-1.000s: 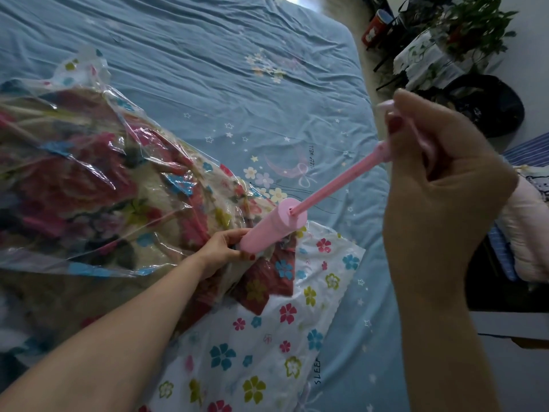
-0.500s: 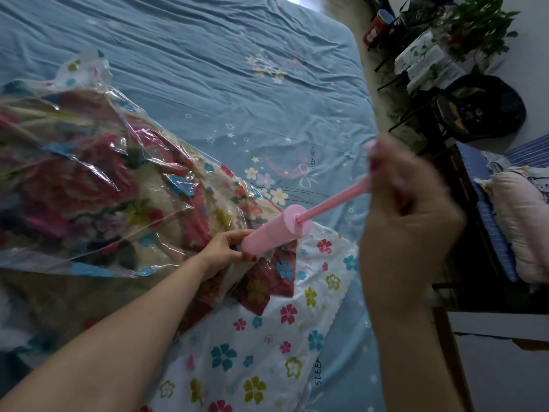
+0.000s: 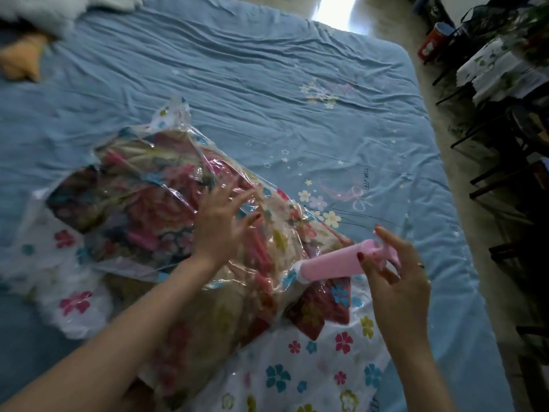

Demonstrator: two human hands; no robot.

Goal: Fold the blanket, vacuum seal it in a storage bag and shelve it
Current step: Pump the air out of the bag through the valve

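A folded floral blanket (image 3: 142, 209) lies inside a clear storage bag (image 3: 312, 367) printed with coloured flowers, on the blue bed sheet (image 3: 267, 84). A pink hand pump (image 3: 329, 264) sits on the bag at its near right part, its plunger pushed fully in. My left hand (image 3: 219, 224) rests flat on top of the bag with fingers spread, holding nothing. My right hand (image 3: 398, 292) holds the pump's handle end loosely between thumb and fingers. The valve under the pump is hidden.
An orange and white plush toy (image 3: 20, 60) lies at the bed's far left corner. To the right of the bed are dark chairs (image 3: 505, 173), a cloth-covered table (image 3: 499, 69) and a red container (image 3: 430, 44) on the floor.
My right hand has pushed the plunger all the way into the pump. My left hand has let go of the pump's base and moved up onto the bag. The view has tilted upward.
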